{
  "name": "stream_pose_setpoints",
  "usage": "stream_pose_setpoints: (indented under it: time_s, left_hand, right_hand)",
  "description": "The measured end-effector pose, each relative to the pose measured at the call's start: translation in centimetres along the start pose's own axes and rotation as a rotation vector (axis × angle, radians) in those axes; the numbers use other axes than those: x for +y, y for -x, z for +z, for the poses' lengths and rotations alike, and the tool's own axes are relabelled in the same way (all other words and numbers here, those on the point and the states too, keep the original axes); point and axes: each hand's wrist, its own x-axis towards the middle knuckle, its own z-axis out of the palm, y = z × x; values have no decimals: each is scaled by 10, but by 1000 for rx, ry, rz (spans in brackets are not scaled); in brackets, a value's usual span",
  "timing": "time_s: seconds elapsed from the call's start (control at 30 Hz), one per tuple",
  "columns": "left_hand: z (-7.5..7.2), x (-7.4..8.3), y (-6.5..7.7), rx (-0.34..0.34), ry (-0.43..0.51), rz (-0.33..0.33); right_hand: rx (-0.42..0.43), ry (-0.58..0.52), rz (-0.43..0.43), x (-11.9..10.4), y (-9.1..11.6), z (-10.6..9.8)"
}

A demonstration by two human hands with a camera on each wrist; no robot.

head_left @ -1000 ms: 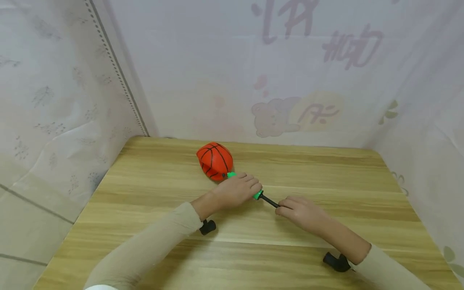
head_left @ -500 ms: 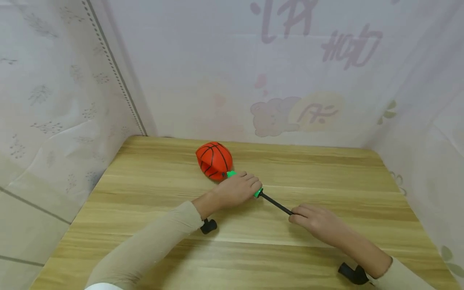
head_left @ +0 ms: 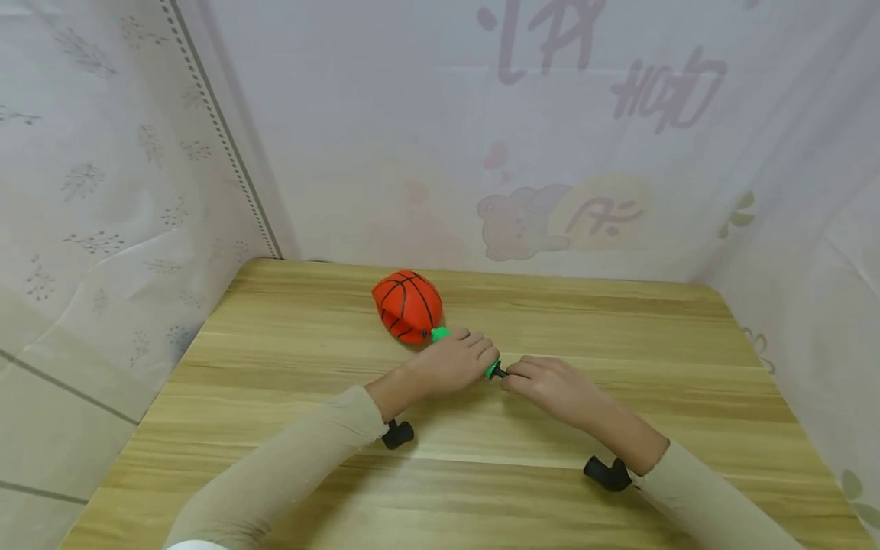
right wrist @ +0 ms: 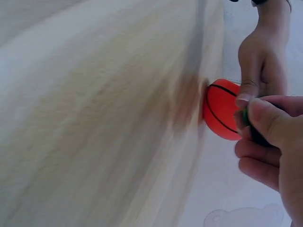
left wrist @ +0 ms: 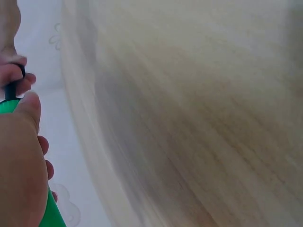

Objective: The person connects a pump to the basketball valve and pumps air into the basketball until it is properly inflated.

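Note:
My left hand (head_left: 457, 363) is wrapped around the green barrel of a hand pump (head_left: 441, 334), whose far end meets a red ball with black basketball lines (head_left: 412, 302). The ball is partly collapsed, with a deep dent in its lower left side. My right hand (head_left: 553, 388) grips the pump's black handle close behind the barrel, so only a short bit of black rod shows. In the left wrist view the green barrel (left wrist: 53, 213) runs under the left hand. From the right wrist, the ball (right wrist: 221, 109) appears beyond both hands.
Everything lies over a wood-grain table (head_left: 296, 344). A printed cloth (head_left: 385, 153) hangs along its back and sides. A black wrist camera mount (head_left: 399, 435) sits under the left wrist, another mount (head_left: 608, 473) under the right.
My right hand drew the pump handle out to the lower right, then pushed it back in toward the barrel. The left hand and the ball have stayed about where they were.

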Motion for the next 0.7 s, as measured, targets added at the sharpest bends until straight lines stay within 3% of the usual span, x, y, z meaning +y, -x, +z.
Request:
stream_pose_setpoints:
  time_s: [0.23, 0.47, 0.7]
  left_hand:
    - [-1, -6, 2, 5, 78, -1]
    - [-1, -10, 5, 37, 111, 7]
    - [-2, -10, 6, 21, 120, 4]
  right_hand:
    - [36, 25, -11, 1, 1, 5]
    - [45, -3, 1, -9, 37, -12]
    - [107, 50, -9, -19, 61, -27]
